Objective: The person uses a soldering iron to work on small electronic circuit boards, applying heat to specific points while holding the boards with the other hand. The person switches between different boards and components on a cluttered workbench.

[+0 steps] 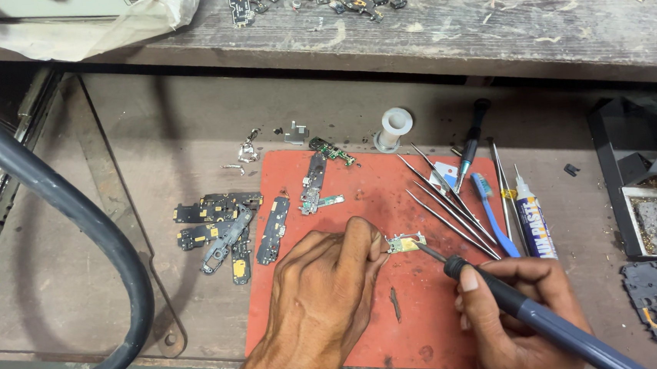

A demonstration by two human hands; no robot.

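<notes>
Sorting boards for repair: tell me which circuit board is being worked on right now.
The small gold-patched board pinched by the left hand, with the soldering iron tip on it; the others lie untouched.

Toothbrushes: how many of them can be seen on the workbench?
1. The blue toothbrush lies on the right edge of the red mat, between the tweezers and the glue tube. More could be hidden among the clutter on the upper shelf.

Soldering iron (538,316) handle cut by bottom edge; left hand (328,292) hides small board's (406,242) left end.
</notes>
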